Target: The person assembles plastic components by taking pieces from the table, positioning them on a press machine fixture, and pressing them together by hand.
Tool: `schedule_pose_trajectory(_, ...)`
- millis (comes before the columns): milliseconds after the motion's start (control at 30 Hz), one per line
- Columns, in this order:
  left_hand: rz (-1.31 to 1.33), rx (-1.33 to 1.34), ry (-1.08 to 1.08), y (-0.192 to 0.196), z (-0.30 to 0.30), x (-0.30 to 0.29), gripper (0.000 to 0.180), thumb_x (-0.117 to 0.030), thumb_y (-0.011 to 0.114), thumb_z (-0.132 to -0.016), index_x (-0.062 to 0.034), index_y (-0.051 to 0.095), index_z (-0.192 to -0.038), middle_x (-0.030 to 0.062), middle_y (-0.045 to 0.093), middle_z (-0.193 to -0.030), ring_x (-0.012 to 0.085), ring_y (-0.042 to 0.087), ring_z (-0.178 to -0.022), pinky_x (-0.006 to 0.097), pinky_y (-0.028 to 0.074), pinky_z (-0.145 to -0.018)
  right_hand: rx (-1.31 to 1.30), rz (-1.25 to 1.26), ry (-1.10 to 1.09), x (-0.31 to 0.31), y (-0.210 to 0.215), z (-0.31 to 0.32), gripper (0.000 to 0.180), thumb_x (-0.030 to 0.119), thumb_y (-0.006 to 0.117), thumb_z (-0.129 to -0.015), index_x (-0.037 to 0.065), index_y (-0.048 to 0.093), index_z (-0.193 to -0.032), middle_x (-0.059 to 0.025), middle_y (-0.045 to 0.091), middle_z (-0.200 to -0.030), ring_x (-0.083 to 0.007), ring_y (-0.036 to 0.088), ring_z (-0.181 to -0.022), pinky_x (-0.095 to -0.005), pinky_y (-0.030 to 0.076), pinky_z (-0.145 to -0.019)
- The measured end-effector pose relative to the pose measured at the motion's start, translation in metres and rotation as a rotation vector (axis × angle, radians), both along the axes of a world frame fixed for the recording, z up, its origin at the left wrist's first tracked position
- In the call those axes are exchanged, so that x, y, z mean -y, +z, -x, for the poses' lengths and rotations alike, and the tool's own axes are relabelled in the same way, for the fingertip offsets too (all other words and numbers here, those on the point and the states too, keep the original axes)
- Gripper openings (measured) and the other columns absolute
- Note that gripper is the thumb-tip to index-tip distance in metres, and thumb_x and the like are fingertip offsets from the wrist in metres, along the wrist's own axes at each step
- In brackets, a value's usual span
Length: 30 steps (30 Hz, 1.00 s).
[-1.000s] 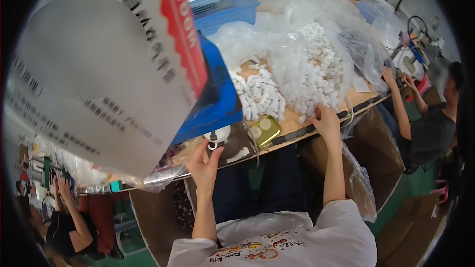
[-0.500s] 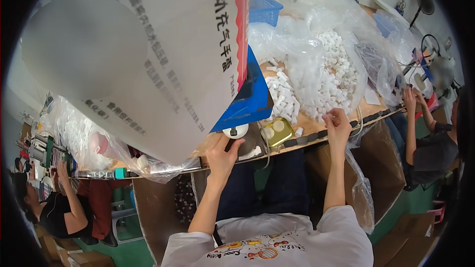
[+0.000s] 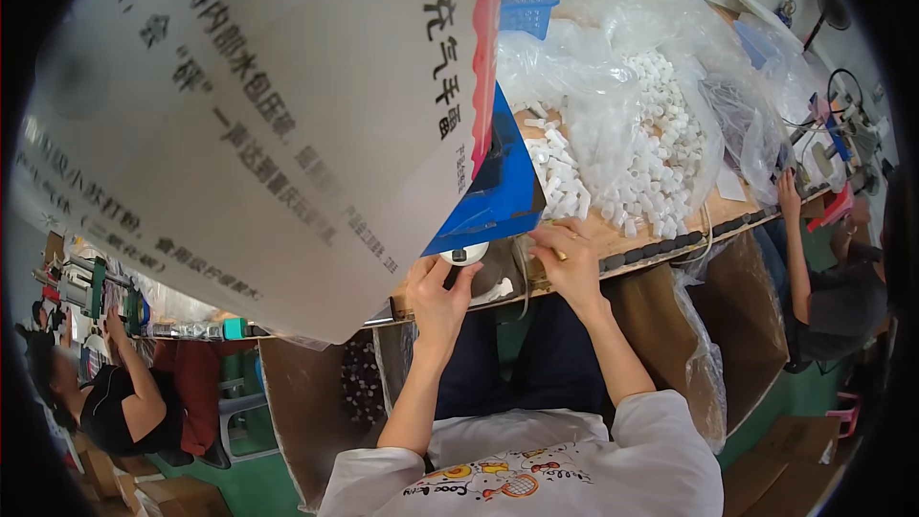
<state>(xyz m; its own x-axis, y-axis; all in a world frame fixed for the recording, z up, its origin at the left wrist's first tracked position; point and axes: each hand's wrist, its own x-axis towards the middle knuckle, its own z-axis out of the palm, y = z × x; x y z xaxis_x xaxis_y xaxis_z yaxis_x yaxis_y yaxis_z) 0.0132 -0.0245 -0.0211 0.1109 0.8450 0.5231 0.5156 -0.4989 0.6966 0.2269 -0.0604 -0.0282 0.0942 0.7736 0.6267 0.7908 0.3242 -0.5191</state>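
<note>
Head view: left hand [image 3: 441, 297] at white round part [image 3: 469, 254] under blue panel [image 3: 507, 203]; thumb, forefinger spread, grip indeterminable. Right hand [image 3: 572, 271] at padded table edge [image 3: 653, 250], fingers curled, contents indeterminable. Narrow bare strip separates white tubular pieces [image 3: 561, 172] from edge.

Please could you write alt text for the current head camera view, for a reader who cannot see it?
A person's left hand is by a round white part below a blue panel, the right hand farther right, at a wooden bench. Small white pieces lie heaped beyond, beside clear plastic; a large printed sheet blocks the upper left.
</note>
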Motion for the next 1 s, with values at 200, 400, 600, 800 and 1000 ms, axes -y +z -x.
schedule_pose_trajectory(200,-0.082,-0.155,-0.054,0.013,0.000,-0.008,0.021,-0.012,0.082,-0.074,-0.0060,0.077,-0.093,0.0103,0.072,-0.091,0.0282,0.065,-0.089,0.041,0.046,-0.080,-1.006,0.129,0.253,-0.013,0.024,0.052,0.023,-0.006,0.070,-0.080,0.000,0.075,-0.101,-0.0099,0.074,-0.093,-0.0252,0.070,-0.081,-0.0330,0.054,-0.079)
schedule_pose_trajectory(400,-0.120,-0.167,0.035,0.005,-0.009,0.001,0.018,-0.004,0.078,-0.074,-0.0037,0.072,-0.090,0.0063,0.064,-0.082,0.0267,0.062,-0.083,0.040,0.043,-0.078,-0.044,-0.220,0.304,-0.021,0.030,0.065,0.031,-0.007,0.068,-0.074,0.001,0.070,-0.105,-0.0129,0.070,-0.104,-0.0324,0.067,-0.095,-0.0377,0.056,-0.082)
schedule_pose_trajectory(600,0.132,0.014,-0.127,0.006,0.013,0.006,0.041,-0.005,0.080,-0.078,0.0010,0.067,-0.116,0.0144,0.068,-0.095,0.0288,0.066,-0.090,0.040,0.049,-0.077,-0.179,0.033,0.028,-0.013,0.031,0.007,0.027,-0.001,0.066,-0.080,0.003,0.072,-0.106,-0.0170,0.072,-0.105,-0.0311,0.069,-0.093,-0.0409,0.055,-0.081)
schedule_pose_trajectory(800,0.140,0.132,-0.124,0.005,0.015,0.004,0.045,-0.006,0.082,-0.077,0.0010,0.066,-0.118,0.0167,0.069,-0.098,0.0318,0.065,-0.092,0.041,0.049,-0.080,-0.036,0.343,-0.223,-0.016,0.007,-0.073,0.012,0.006,0.070,-0.080,0.006,0.074,-0.091,-0.0159,0.069,-0.086,-0.0341,0.067,-0.080,-0.0419,0.053,-0.072)
schedule_pose_trajectory(1000,0.275,0.003,-0.161,0.016,0.015,-0.001,0.055,-0.005,0.085,-0.071,-0.0001,0.065,-0.122,0.0178,0.071,-0.103,0.0345,0.067,-0.096,0.042,0.051,-0.084,-0.026,0.330,-0.291,-0.008,0.007,-0.064,0.011,0.009,0.073,-0.078,0.011,0.074,-0.088,-0.0125,0.064,-0.082,-0.0336,0.067,-0.080,-0.0427,0.053,-0.072)
